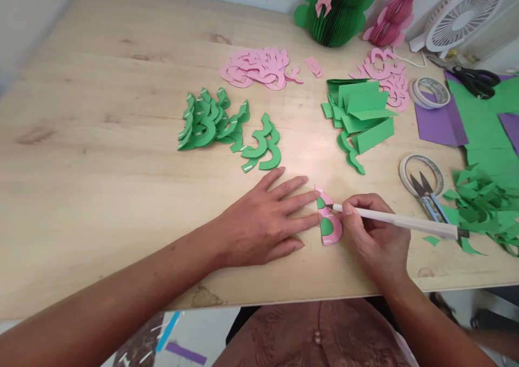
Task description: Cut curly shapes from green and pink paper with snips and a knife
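My right hand (377, 237) is closed around a white pen (413, 225), its dark tip touching a small pink paper cutout (334, 229). Under that pink piece, or set into its curves, shows green paper (326, 226); which of the two I cannot tell. Spread flat on the table, my left hand (270, 221) has fingertips pressing the cutout's left edge. Just beyond it lie curved green paper cutouts (263, 142) and a larger overlapping pile of green cutouts (205, 121), some with short white strips.
Folded green paper (360, 107), pink cutouts (259, 67), tape rolls (430, 93), thread snips (430, 198), black-handled scissors (472, 79) and green scraps (486, 210) lie around. At the back stand a green honeycomb figure (338, 10), a pink one (391, 18) and a white fan (464, 18).
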